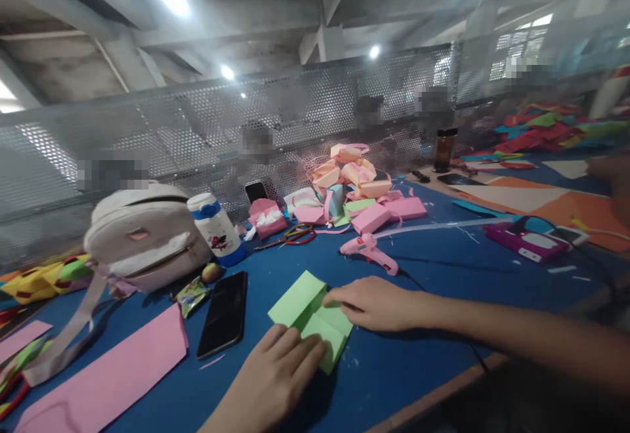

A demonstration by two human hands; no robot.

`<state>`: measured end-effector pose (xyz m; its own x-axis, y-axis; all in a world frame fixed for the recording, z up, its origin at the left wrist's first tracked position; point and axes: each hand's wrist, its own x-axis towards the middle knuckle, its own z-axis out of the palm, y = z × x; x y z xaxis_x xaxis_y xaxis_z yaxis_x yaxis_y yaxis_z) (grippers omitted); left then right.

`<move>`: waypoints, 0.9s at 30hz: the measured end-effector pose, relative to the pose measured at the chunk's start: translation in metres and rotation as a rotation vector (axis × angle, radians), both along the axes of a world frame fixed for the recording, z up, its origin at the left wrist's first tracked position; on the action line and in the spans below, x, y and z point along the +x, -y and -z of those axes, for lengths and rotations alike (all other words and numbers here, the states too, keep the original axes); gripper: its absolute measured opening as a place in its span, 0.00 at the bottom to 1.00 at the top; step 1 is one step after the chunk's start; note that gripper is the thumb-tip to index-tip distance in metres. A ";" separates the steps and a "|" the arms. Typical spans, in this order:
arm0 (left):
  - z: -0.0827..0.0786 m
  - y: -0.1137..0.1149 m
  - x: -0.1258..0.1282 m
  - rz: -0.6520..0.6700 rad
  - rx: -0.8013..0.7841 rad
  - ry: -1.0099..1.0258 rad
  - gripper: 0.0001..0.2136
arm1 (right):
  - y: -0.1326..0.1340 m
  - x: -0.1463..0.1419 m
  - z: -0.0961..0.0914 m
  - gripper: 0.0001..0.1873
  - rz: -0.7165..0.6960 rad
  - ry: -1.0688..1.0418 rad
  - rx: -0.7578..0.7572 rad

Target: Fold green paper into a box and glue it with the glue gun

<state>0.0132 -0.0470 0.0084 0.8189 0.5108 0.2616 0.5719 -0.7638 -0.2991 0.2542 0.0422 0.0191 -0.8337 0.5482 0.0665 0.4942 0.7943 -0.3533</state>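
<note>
On the blue tabletop in front of me lies a light green folded paper [308, 292], creased across its middle with a raised flap. My left hand [275, 371] has its fingers curled over the lower left edge, holding the sheet. From the right, my right hand [377, 303] grips the paper near the crease, fingers close together; their undersides are hidden. Just beyond this hand lies a pink glue gun [371, 254], untouched, its nozzle toward the left. Left of the paper are a black phone [222, 315] and a long pink sheet [108, 380].
Behind stand a pale backpack [147, 236], a white-and-blue bottle [216, 229] and red-handled scissors [295, 235]. Folded pink and orange paper pieces [359, 180] are heaped against the mesh partition [295, 111]. A purple device [524, 243] with a cable sits right. Another person's hand [608, 170] blurs at the far right.
</note>
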 end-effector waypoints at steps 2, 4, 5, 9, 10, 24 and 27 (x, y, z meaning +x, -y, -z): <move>-0.011 -0.006 -0.009 0.042 -0.008 0.057 0.19 | 0.004 0.007 0.004 0.15 -0.002 -0.047 0.042; -0.022 -0.016 -0.019 -0.063 -0.096 0.134 0.30 | 0.010 0.011 0.007 0.13 -0.031 -0.066 0.096; -0.026 -0.022 -0.023 -0.096 -0.180 0.164 0.38 | 0.014 0.012 0.007 0.16 -0.059 -0.077 0.115; -0.031 -0.049 -0.035 -0.145 -0.513 0.375 0.34 | 0.033 0.007 0.008 0.27 -0.218 -0.097 0.124; -0.030 -0.055 -0.035 -0.168 -0.568 0.409 0.29 | 0.038 0.003 0.009 0.28 -0.252 -0.073 0.139; -0.039 -0.062 -0.018 -0.238 -0.567 0.339 0.15 | 0.045 -0.003 0.011 0.09 -0.146 0.126 0.244; -0.035 -0.054 -0.026 -0.254 -0.520 0.317 0.15 | 0.047 0.000 0.013 0.09 -0.060 -0.017 0.122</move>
